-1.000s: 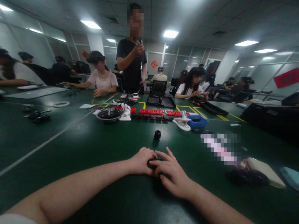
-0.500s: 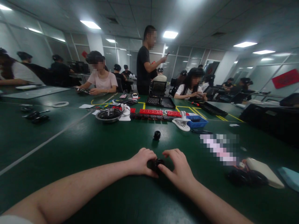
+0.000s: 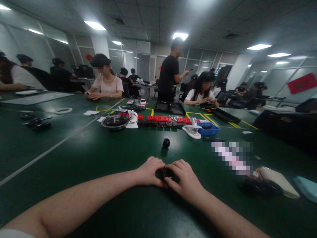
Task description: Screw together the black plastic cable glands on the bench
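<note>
A small black round part (image 3: 168, 173) is held between my hands, low over the green table (image 3: 119, 208). My left hand (image 3: 150, 172) is closed on its left side, the thumb in front and the fingers behind. From the right, my right hand (image 3: 184, 177) curls around the same part, with its thumb and fingertips against it. Fingers cover much of the part, so its full shape is hidden. Just beyond my hands stands a small black ribbed fitting (image 3: 166, 143), upright and touched by neither hand.
Farther back are a round metal tray of cables (image 3: 115, 122), a row of red blocks (image 3: 159, 118), a white clamp (image 3: 193, 129) and a blue bin (image 3: 208, 128). At right lie a cream box (image 3: 279, 181) and dark round items (image 3: 262, 187). Other people sit around the table.
My right fingers and thumb have closed in on the black part. My left hand stays put. A standing person in the background has moved right.
</note>
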A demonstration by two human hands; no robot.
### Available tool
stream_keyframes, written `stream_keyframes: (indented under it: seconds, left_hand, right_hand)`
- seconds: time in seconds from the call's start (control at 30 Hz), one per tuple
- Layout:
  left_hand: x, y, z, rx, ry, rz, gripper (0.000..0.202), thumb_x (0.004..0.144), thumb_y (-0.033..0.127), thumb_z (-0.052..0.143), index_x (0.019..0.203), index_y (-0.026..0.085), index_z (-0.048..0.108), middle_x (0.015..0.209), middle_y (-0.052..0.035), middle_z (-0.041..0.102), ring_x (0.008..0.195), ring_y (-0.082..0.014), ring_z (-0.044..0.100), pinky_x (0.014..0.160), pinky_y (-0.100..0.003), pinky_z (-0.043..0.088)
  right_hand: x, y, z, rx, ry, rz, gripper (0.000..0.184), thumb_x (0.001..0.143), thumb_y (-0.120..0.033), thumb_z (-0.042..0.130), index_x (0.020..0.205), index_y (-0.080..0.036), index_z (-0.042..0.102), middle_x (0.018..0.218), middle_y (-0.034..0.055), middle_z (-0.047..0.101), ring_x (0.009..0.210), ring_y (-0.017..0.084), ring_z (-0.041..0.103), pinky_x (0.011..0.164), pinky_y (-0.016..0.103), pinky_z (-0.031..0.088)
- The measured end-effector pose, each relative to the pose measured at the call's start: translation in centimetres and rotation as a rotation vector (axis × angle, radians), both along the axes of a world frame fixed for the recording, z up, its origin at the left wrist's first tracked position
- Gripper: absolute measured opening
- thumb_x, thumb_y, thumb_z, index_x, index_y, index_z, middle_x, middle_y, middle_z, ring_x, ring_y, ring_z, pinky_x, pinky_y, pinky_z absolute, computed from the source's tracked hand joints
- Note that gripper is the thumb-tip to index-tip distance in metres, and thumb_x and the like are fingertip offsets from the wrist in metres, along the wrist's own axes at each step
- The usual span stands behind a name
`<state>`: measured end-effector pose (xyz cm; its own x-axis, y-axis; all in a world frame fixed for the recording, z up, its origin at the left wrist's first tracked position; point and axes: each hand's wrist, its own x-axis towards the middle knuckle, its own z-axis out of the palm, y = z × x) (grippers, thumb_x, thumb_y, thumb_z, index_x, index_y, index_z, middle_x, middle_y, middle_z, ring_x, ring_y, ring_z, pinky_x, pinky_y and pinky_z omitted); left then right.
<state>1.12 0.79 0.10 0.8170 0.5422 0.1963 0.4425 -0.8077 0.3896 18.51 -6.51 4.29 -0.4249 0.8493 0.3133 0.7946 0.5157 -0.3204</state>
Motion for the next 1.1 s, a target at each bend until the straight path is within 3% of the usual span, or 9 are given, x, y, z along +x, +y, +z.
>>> stream_keyframes:
  seconds: [0.3,0.53,0.7,0.8,0.93,1.03,1.1]
  left_hand:
    - [-0.3,0.0,0.1,-0.042,-0.010,0.015,0.052,0.060,0.060,0.065,0.090,0.019,0.053,0.089,-0.0006,0.055,0.084,-0.0198,0.049,0.078,-0.031,0.033]
    - [0.0,-0.1,0.2,-0.034,-0.010,0.011,0.045,0.060,0.056,0.067,0.086,0.020,0.056,0.085,0.0011,0.055,0.083,-0.0190,0.050,0.077,-0.030,0.033]
    - [0.2,-0.4,0.4,0.012,0.011,-0.008,0.032,0.064,0.049,0.066,0.081,0.023,0.059,0.082,0.0023,0.055,0.085,-0.0187,0.050,0.077,-0.030,0.032]
    - [0.1,-0.4,0.3,0.008,0.001,-0.009,0.031,0.065,0.049,0.066,0.082,0.023,0.060,0.084,0.0017,0.056,0.086,-0.0195,0.050,0.078,-0.031,0.032]
    - [0.0,-0.1,0.1,-0.027,-0.031,-0.004,0.043,0.063,0.051,0.067,0.093,0.023,0.057,0.091,0.0003,0.057,0.087,-0.0205,0.051,0.078,-0.031,0.032]
    - [0.0,0.0,0.1,-0.023,-0.025,0.001,0.048,0.059,0.055,0.068,0.088,0.019,0.055,0.088,0.0003,0.057,0.084,-0.0196,0.051,0.076,-0.030,0.032]
    - [0.0,0.0,0.1,-0.007,-0.020,-0.003,0.046,0.058,0.055,0.068,0.082,0.018,0.053,0.083,0.0016,0.056,0.082,-0.0183,0.051,0.075,-0.029,0.032]
  right_hand:
    - [0.7,-0.4,1.6,-0.093,-0.022,0.244,0.041,0.082,-0.012,0.040,0.121,-0.023,0.046,0.117,0.0033,0.055,0.095,0.020,0.045,0.083,0.038,0.040]
    - [0.7,-0.1,1.3,-0.156,0.017,0.251,0.035,0.083,-0.014,0.037,0.113,-0.027,0.052,0.116,0.0006,0.056,0.103,0.022,0.043,0.088,0.042,0.037]
    - [0.2,-0.1,0.9,-0.148,0.029,0.272,0.020,0.083,-0.019,0.041,0.094,-0.026,0.056,0.114,-0.0024,0.057,0.123,0.024,0.030,0.102,0.057,0.006]
    - [0.2,-0.2,0.7,-0.147,0.049,0.289,0.019,0.084,-0.021,0.041,0.093,-0.026,0.056,0.113,-0.0015,0.058,0.126,0.025,0.026,0.101,0.058,-0.001]
    - [0.8,-0.1,0.3,-0.002,0.175,0.249,0.027,0.082,-0.032,0.044,0.107,-0.023,0.051,0.115,0.0046,0.056,0.121,0.026,0.033,0.101,0.056,0.011]
    - [1.2,0.3,-0.1,0.084,0.273,0.055,0.031,0.079,-0.036,0.048,0.104,-0.018,0.050,0.101,0.0087,0.058,0.100,0.024,0.049,0.088,0.045,0.037]
    - [1.1,0.4,-0.2,0.062,0.266,-0.078,0.030,0.076,-0.037,0.053,0.098,-0.016,0.052,0.090,0.0077,0.058,0.086,0.022,0.053,0.075,0.038,0.044]
